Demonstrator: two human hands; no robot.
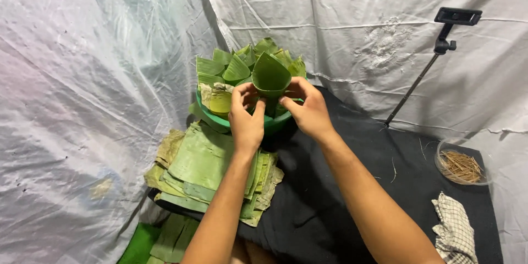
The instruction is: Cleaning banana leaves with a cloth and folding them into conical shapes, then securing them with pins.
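Leaf cone between left hand, right hand

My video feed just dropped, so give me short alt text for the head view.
Both hands, left hand and right hand, hold a green leaf cone over a green basin filled with more folded leaf cones. Flat leaf pieces are stacked on a black cloth below the basin; a clear bowl of thin sticks and a checked rag lie to the right.

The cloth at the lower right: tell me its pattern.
The cloth is pale with a dark checked grid, seen in the head view.
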